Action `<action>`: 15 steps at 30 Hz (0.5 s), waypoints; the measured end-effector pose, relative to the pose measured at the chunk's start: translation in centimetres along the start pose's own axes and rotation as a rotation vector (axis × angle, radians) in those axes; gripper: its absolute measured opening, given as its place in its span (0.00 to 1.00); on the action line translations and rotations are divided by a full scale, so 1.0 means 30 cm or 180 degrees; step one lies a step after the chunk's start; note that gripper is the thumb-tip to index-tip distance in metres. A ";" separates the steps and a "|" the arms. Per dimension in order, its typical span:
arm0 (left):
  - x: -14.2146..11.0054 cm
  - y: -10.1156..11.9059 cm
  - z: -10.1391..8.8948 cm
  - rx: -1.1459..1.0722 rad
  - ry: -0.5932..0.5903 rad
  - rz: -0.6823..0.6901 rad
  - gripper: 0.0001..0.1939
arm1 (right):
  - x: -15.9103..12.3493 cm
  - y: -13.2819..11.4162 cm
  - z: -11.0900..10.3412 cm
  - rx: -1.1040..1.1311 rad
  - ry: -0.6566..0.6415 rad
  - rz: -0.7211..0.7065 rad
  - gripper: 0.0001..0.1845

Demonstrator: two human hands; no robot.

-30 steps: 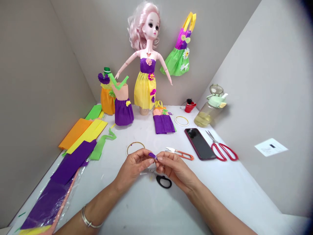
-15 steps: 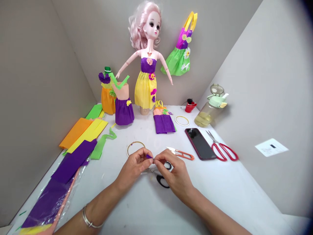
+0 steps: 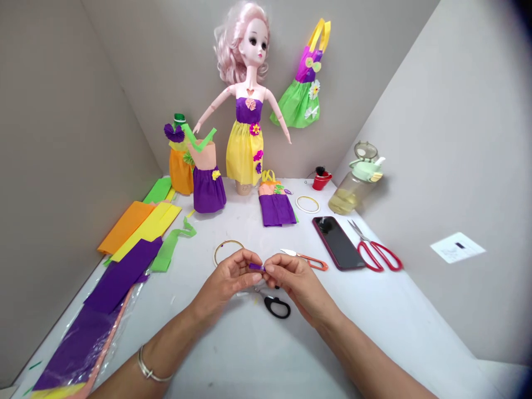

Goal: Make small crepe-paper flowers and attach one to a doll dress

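Between my two hands is a small purple piece [image 3: 255,267], apparently crepe paper, with a pale tip on its right side. My left hand [image 3: 233,275] pinches its left part, the fingers curled around it. Thumb and index finger of my right hand [image 3: 293,277] close on its right end. Under the hands lie black-handled scissors [image 3: 277,307], partly hidden by my right hand. Just behind my left hand rests a roll of tape [image 3: 228,244]. Orange thread snips [image 3: 310,260] lie beyond my right hand.
Folded crepe paper [image 3: 124,271] in several colours lies at left. A doll [image 3: 249,111] and small paper dresses [image 3: 208,183] stand at the back. At right are a phone [image 3: 337,244], red scissors [image 3: 380,255], a bottle [image 3: 353,185], a second tape ring [image 3: 307,204] and a red bucket [image 3: 321,180].
My right hand has turned and shifted slightly at the purple piece, showing more of it and of the black scissor handle. The whole view has moved a little.
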State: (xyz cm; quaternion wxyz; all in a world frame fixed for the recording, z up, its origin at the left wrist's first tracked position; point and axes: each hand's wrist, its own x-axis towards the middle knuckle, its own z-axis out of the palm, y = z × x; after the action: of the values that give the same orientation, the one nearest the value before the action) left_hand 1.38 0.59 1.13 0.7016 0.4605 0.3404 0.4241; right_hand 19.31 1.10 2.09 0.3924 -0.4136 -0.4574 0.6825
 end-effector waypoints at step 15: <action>-0.002 -0.007 0.004 0.0647 0.0390 0.0101 0.08 | -0.002 0.001 0.012 -0.0718 0.0135 -0.0224 0.09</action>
State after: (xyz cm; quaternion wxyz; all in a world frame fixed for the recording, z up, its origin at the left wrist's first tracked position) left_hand 1.53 0.44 0.98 0.6224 0.5077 0.4166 0.4258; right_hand 19.01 0.92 2.16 0.3767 -0.4531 -0.5371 0.6036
